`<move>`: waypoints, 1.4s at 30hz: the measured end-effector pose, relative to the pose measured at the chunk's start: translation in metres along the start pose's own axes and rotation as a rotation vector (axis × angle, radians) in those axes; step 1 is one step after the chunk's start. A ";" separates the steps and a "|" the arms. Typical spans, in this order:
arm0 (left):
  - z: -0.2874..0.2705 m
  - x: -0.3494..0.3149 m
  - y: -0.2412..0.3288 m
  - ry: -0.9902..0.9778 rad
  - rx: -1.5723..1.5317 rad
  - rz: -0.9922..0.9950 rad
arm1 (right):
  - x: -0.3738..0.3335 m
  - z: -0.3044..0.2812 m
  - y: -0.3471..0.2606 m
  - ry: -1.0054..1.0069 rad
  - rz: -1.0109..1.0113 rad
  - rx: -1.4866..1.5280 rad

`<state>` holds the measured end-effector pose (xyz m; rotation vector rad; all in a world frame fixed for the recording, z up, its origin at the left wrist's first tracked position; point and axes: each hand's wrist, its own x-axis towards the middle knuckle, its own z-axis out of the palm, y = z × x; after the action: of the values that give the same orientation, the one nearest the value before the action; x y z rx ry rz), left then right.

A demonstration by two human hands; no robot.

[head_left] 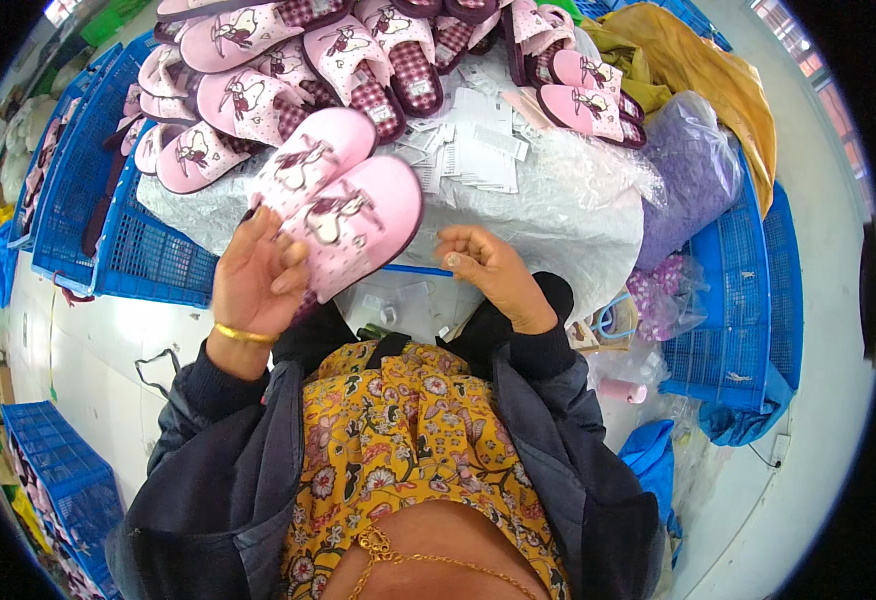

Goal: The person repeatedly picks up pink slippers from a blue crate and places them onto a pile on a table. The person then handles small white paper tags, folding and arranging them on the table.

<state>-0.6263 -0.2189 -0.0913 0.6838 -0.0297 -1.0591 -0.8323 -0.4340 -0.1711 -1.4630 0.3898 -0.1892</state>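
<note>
A pair of pink slippers (366, 222) with a printed cartoon figure is in my left hand (261, 272), toes pointing up and to the right. Its fingers wrap round the slippers' near left side, and the pair is held above the table's front edge. My right hand (493, 272) is apart from the slippers, to their right, in front of the plastic-covered table (558, 225). The fingers there are loosely bent with a gap to the thumb, and nothing shows between them. Beyond both hands lie many similar slippers (233, 105) with checked insoles, heaped at the table's back left.
Small white printed tags (478, 150) lie scattered mid-table. Another slipper pair (583, 105) rests at the back right, near a purple item in clear plastic (693, 165) and a mustard cloth (713, 60). Blue crates (153, 262) flank the table, and a crate (63, 475) stands lower left.
</note>
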 end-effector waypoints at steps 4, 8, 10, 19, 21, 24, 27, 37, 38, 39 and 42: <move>0.026 0.032 -0.016 -0.170 -0.027 -0.046 | 0.003 0.000 -0.003 0.096 -0.136 0.109; 0.060 0.056 -0.038 -0.279 -0.066 -0.126 | 0.002 0.001 -0.013 0.259 -0.186 0.250; 0.073 0.064 -0.051 -0.319 -0.088 -0.174 | 0.004 0.000 -0.012 0.400 -0.231 0.282; 0.108 0.105 -0.102 -0.356 -0.017 -0.212 | 0.021 -0.044 -0.025 0.757 -0.318 0.364; 0.119 0.115 -0.109 -0.324 0.012 -0.169 | 0.032 -0.061 -0.021 0.796 -0.350 0.311; 0.122 0.141 -0.123 -0.292 0.015 -0.087 | 0.062 -0.084 -0.014 0.844 -0.379 0.238; 0.124 0.171 -0.143 -0.185 -0.023 -0.029 | 0.082 -0.113 0.008 0.860 -0.366 -0.071; 0.121 0.166 -0.158 -0.150 0.036 0.133 | 0.117 -0.157 -0.025 0.970 -0.450 -1.470; 0.120 0.159 -0.160 -0.154 0.041 0.170 | 0.124 -0.163 -0.024 0.943 -0.453 -1.489; 0.120 0.152 -0.161 -0.158 0.045 0.207 | 0.129 -0.168 -0.022 0.893 -0.459 -1.532; 0.121 0.148 -0.157 -0.085 0.134 0.276 | 0.145 -0.169 -0.024 0.794 -0.434 -1.695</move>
<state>-0.7161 -0.4469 -0.1216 0.7325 -0.2634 -0.8246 -0.7582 -0.6456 -0.1782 -3.1328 0.9862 -0.9674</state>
